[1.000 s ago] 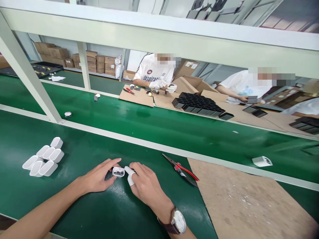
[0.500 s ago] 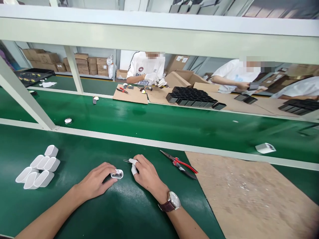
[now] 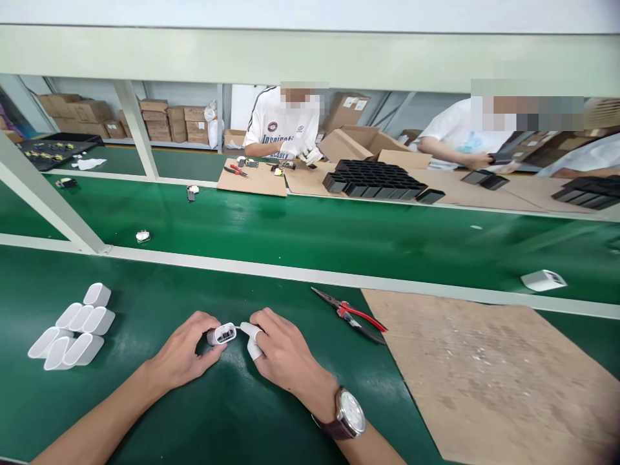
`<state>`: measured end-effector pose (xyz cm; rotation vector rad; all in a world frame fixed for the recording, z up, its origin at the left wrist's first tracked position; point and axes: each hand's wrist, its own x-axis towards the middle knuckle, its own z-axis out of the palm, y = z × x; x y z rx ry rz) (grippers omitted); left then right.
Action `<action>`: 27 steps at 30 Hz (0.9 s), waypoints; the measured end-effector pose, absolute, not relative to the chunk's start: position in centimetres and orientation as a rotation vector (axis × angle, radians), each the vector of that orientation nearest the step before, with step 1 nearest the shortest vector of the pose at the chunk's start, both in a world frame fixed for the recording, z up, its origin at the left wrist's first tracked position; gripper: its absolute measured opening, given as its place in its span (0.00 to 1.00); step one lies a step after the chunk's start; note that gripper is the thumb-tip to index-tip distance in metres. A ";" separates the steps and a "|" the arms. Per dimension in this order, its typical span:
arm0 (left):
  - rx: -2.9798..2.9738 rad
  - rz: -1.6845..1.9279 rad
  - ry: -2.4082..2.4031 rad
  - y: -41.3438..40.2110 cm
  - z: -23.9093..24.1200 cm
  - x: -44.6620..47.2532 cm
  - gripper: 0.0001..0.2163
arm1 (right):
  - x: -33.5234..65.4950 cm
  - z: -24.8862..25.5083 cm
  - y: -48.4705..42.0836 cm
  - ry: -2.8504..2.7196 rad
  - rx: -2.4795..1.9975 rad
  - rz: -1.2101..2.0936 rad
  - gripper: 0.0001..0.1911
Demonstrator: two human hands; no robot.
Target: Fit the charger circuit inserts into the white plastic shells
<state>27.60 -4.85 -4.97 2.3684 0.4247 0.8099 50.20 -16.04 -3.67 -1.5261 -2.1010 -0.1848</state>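
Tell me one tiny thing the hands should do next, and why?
Maybe the right hand should move gently to just over the open end of the white case. Its covered fingertips are right by the rim, the left hand holds the case, and dark parts show inside.

Looks smooth and plastic on the white housing (image 3: pixel 216 334), glossy on the green belt (image 3: pixel 300 226), rough and papery on the cardboard sheet (image 3: pixel 489 368).

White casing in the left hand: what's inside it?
Inside the white casing, held by the left hand, dark parts with lighter bits show at the open end. Whatever lies deeper is hidden by them and the walls.
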 end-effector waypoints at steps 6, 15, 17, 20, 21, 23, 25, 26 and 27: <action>2.378 0.814 0.420 -4.8 -4.9 27.6 0.14 | 50.1 -3.3 -15.8 -2.147 -1.529 -0.256 0.11; 2.389 0.793 0.445 -4.8 -5.0 27.6 0.14 | 50.0 -2.8 -16.1 -2.154 -1.519 -0.303 0.11; 2.388 0.792 0.450 -4.7 -5.0 27.5 0.14 | 50.4 -2.9 -16.0 -2.110 -1.505 -0.268 0.11; 2.409 0.728 0.409 -4.6 -4.7 27.3 0.15 | 51.5 -3.7 -15.4 -1.977 -1.537 -0.206 0.12; 2.421 0.692 0.375 -4.5 -4.6 27.2 0.14 | 52.0 -4.2 -15.2 -1.944 -1.563 -0.197 0.13; 2.447 0.655 0.296 -4.4 -4.4 27.1 0.14 | 52.8 -5.3 -14.6 -1.918 -1.632 -0.206 0.13; 2.485 0.671 0.223 -4.2 -4.4 27.0 0.14 | 53.4 -6.3 -14.2 -1.938 -1.712 -0.233 0.14; 2.504 0.687 0.190 -4.1 -4.5 27.0 0.14 | 53.5 -6.7 -14.1 -1.951 -1.750 -0.246 0.14; 2.519 0.702 0.162 -4.0 -4.6 27.0 0.14 | 53.6 -7.0 -14.0 -1.959 -1.782 -0.259 0.14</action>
